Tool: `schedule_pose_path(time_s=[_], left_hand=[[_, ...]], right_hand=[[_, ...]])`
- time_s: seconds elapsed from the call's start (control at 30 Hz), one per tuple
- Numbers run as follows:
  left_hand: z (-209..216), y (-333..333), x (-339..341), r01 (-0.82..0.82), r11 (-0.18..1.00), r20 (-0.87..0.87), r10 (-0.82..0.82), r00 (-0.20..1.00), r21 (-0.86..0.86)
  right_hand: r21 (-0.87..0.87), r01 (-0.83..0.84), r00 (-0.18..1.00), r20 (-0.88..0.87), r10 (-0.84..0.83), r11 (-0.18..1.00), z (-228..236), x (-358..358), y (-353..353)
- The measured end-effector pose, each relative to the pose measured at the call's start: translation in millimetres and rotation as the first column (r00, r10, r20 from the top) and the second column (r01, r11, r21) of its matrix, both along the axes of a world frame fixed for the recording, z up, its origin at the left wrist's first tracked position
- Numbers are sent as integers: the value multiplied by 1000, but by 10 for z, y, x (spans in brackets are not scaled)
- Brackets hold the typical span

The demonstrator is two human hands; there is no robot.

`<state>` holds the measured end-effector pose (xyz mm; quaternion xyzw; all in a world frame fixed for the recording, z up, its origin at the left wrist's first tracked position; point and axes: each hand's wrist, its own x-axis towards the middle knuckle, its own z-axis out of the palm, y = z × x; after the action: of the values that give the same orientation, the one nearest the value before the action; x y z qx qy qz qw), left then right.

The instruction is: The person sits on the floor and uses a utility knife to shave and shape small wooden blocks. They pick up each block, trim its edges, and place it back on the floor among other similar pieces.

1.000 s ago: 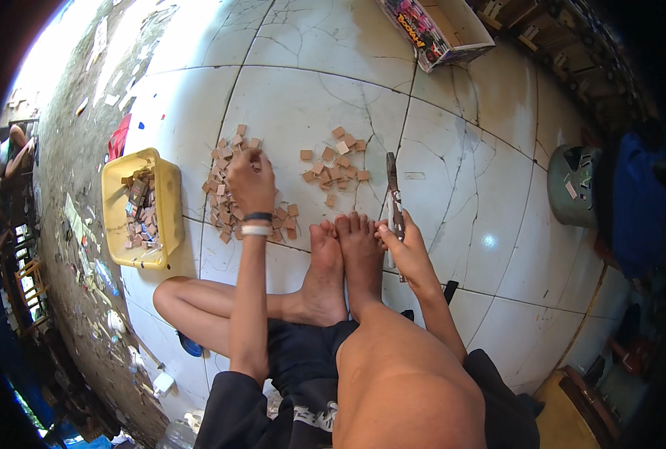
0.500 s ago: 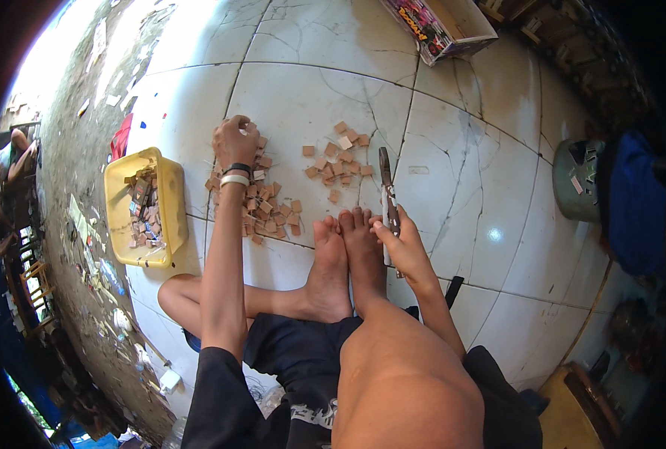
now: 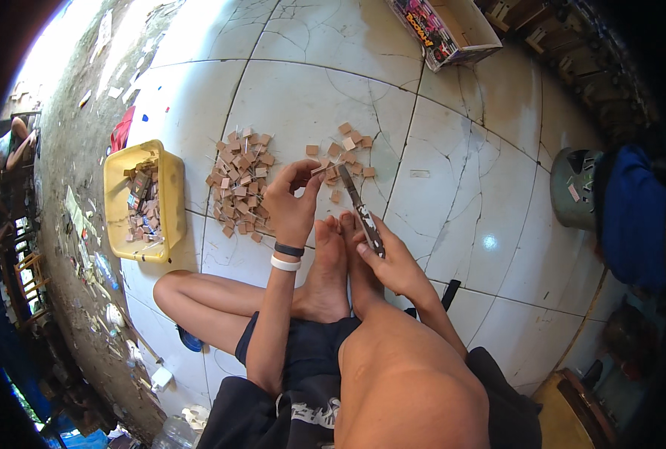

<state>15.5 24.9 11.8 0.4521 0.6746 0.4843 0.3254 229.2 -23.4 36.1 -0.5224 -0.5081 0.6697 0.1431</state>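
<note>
At the left side we see a yellow plastic basin (image 3: 174,209) which holds mixed wooden pieces, and its walls seem useful for keeping them in one place. Just to its right, on the cracked white tiled floor (image 3: 467,217), lies the bigger pile of small brown squares (image 3: 239,176), many with thin pale pins sticking out; we think it is placed there because the left hand can reach it easily. Our left hand (image 3: 289,206) has thumb and forefinger narrow, pinching one small brown square (image 3: 320,168) by its edge, perhaps so that most of the piece is free. Beyond it, in front of our bare feet, a smaller group of squares (image 3: 350,144) lies apart from the bigger pile, which probably avoids mixing them. Our right hand (image 3: 394,260) is closed around the handles of worn metal pliers (image 3: 358,203), whose tip points toward the pinched square and is near it; whether they touch, we cannot tell. Farther right stand a printed cardboard box (image 3: 422,34) and a green bucket (image 3: 567,206), both outside the working space
</note>
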Motion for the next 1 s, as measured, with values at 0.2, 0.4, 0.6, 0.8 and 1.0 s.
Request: schedule_pose_path(time_s=[0.2,0.4,0.6,0.8,1.0], left_hand=[[-9,-101,36,-12,999,116,16,993,-34],[0,-99,21,-1,1000,112,0,994,5],[38,-71,8,25,999,14,-25,1000,37],[-42,-76,27,-21,998,168,10,986,60],[-171,-79,167,-179,973,757,6,654,148]], right_hand=[[72,-81,996,-23,83,994,-47,-29,-112],[26,-82,995,-51,84,996,-83,-48,-126],[115,-103,994,51,98,988,47,-54,-94],[112,-103,993,64,96,988,57,-89,-95],[-318,7,972,-221,-82,948,80,-103,-37]])
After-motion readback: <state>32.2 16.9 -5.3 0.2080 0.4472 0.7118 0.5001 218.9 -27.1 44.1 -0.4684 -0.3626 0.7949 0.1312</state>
